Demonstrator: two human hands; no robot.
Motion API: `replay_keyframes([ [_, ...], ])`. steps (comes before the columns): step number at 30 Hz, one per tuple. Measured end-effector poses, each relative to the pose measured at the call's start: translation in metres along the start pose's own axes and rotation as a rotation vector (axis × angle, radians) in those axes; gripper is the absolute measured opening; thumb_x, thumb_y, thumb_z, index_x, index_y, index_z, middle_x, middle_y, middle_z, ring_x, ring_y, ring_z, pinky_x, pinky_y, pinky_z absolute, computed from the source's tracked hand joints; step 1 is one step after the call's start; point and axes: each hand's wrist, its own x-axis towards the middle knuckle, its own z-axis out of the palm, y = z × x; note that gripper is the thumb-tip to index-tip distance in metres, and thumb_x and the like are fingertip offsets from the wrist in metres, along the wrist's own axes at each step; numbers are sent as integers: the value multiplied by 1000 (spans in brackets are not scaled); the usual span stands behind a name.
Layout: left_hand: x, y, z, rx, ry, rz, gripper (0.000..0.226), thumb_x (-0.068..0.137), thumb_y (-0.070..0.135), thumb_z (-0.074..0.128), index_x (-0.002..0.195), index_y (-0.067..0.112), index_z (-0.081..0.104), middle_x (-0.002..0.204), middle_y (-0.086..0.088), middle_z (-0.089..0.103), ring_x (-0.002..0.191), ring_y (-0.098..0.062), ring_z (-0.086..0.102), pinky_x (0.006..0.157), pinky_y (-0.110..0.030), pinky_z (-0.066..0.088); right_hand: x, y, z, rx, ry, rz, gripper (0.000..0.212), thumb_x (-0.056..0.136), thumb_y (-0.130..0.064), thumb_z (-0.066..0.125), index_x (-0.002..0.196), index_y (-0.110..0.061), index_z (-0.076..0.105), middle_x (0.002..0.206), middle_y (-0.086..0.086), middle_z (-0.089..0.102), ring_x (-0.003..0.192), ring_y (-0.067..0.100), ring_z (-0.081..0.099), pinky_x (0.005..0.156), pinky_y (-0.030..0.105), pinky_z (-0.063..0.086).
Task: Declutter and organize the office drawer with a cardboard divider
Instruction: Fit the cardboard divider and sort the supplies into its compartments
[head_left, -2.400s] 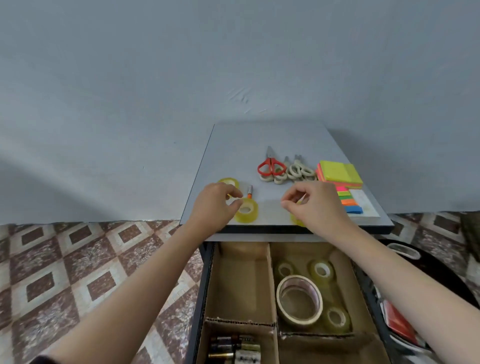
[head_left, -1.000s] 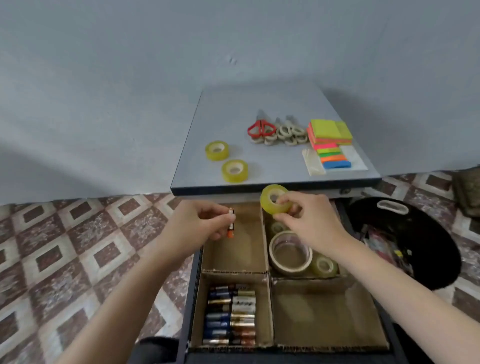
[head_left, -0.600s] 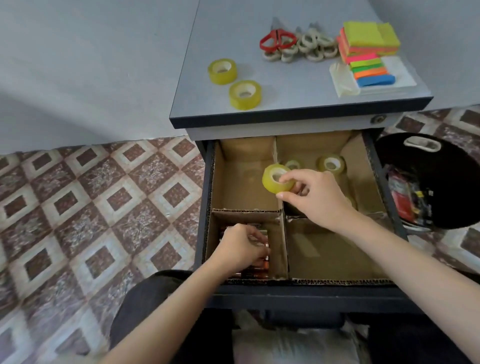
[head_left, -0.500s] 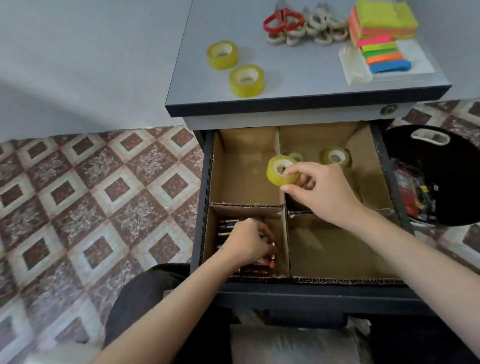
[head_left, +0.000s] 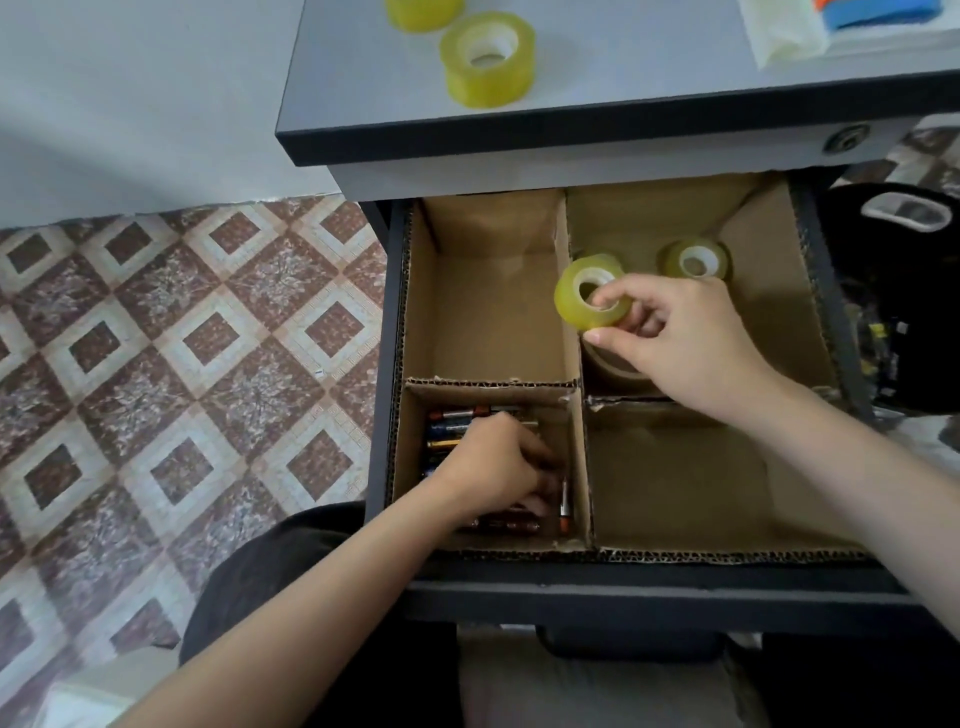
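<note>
Both hands have dropped from the surface (head_left: 623, 93) into the divider (head_left: 569, 338). The right hand (head_left: 691, 338) pinches a tape roll (head_left: 574, 299) over the divider's rear-right compartment, near another roll (head_left: 696, 260). The left hand (head_left: 498, 467) curls among the batteries (head_left: 452, 415) in the front-left compartment; I cannot tell whether it holds one. Sorting is well underway.

The divider (head_left: 570, 358) is matt corrugated cardboard, the tape roll (head_left: 566, 302) glossy plastic.

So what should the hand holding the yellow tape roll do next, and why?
Probably lower the yellow tape roll into the back-right compartment and release it: the right hand pinches it over that section's left edge, where another small roll and a large roll lie, so tapes seem grouped there.
</note>
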Motion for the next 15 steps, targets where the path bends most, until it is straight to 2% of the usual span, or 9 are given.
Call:
replay_keyframes([
  [3, -10, 3, -12, 107, 146, 90, 27, 88, 12, 63, 115, 11, 67, 84, 0, 67, 57, -5, 62, 59, -9, 50, 0, 1, -1, 6, 7, -1, 23, 77, -17, 75, 99, -14, 71, 66, 1, 58, 57, 8, 50, 68, 29, 48],
  [5, -15, 3, -18, 240, 218, 119, 32, 90, 22, 61, 120, 13, 64, 90, -2, 68, 74, -11, 64, 70, -15, 49, 0, 1, 0, 1, 6, -1, 23, 77, -17, 75, 99, -14, 71, 69, 4, 61, 58, 8, 51, 68, 28, 48],
  [7, -20, 3, -23, 325, 201, 69, 36, 90, 27, 60, 122, 11, 61, 96, -6, 68, 90, -19, 63, 84, -27, 50, 0, 1, 0, 0, -3, 2, 24, 77, -18, 75, 100, -15, 71, 69, 2, 60, 58, 7, 50, 65, 24, 46],
  [8, -21, 3, -26, 334, 167, 35, 36, 90, 29, 59, 121, 11, 60, 96, -6, 69, 92, -19, 64, 87, -31, 51, 0, 1, 0, -1, -8, 3, 23, 77, -18, 75, 100, -15, 71, 67, 0, 59, 57, 7, 50, 64, 20, 44],
  [11, -20, 3, -27, 384, 91, -13, 31, 91, 30, 58, 115, 11, 59, 82, -3, 71, 85, -16, 66, 85, -32, 52, 1, 1, 0, -4, -14, 9, 23, 77, -18, 75, 99, -16, 71, 63, -8, 54, 54, 5, 47, 61, 15, 41],
  [15, -17, 0, -20, 506, 79, -2, 37, 90, 32, 55, 120, 11, 53, 87, -5, 69, 88, -20, 66, 84, -36, 53, 1, 1, -2, -12, -16, 23, 23, 77, -18, 75, 100, -16, 71, 63, -10, 53, 54, 4, 46, 65, 21, 43],
])
